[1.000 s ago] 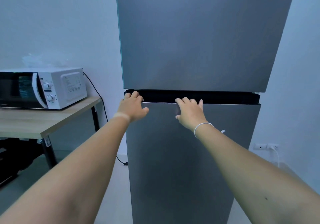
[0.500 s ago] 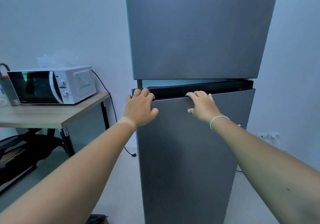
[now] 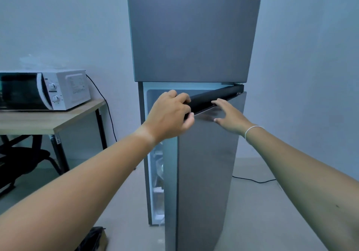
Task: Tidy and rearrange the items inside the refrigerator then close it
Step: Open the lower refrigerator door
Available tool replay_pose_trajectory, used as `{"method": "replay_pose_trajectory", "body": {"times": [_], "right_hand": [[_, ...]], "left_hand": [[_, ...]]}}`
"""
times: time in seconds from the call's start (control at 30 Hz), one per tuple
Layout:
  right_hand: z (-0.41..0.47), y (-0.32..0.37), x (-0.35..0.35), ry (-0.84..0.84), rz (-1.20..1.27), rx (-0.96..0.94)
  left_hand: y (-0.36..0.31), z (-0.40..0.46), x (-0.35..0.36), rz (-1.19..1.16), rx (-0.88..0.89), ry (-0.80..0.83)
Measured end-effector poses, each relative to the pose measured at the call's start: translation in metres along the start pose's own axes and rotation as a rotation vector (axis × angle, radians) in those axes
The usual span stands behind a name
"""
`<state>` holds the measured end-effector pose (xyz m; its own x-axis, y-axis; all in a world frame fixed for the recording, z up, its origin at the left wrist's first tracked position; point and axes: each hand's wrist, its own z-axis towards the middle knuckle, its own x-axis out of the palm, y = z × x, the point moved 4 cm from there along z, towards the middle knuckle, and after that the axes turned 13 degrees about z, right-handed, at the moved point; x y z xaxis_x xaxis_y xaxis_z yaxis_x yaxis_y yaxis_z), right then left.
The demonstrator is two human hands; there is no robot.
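A tall grey two-door refrigerator [image 3: 192, 37] stands against the wall. Its upper door is closed. The lower door [image 3: 207, 163] is swung partly open, hinged on the right. My left hand [image 3: 171, 115] grips the black top edge of the lower door at its free left corner. My right hand [image 3: 229, 115] hovers with fingers spread against the door's front, just below the top edge, holding nothing. Through the gap at the left I see a lit strip of the interior [image 3: 158, 173] with white shelves; the items inside are too hidden to tell.
A white microwave [image 3: 44, 89] sits on a wooden table [image 3: 58, 118] at the left, its cord running down the wall. A black chair [image 3: 21, 159] is under the table. A dark bag [image 3: 93, 239] lies on the floor by my left arm. A cable [image 3: 252, 181] trails right.
The lower door has swung from closed to partly open toward me. My left hand stayed gripped on its top edge; my right hand let go and now has spread fingers.
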<state>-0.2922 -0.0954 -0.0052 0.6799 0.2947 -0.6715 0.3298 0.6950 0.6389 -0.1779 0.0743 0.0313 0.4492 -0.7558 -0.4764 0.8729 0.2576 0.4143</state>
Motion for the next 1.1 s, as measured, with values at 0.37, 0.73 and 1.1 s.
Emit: {"method": "replay_pose_trajectory", "body": {"times": [0.37, 0.73, 1.1], "right_hand": [[-0.076, -0.033, -0.060, -0.169, 0.372, 0.111], [-0.128, -0.052, -0.140, -0.231, 0.616, 0.219], [-0.180, -0.123, -0.211, -0.362, 0.879, 0.376]], "left_hand": [[-0.095, 0.034, -0.060, -0.509, 0.001, 0.038], [-0.187, 0.076, -0.058, -0.871, 0.049, -0.001], [-0.252, 0.121, -0.021, -0.981, 0.148, 0.117]]}}
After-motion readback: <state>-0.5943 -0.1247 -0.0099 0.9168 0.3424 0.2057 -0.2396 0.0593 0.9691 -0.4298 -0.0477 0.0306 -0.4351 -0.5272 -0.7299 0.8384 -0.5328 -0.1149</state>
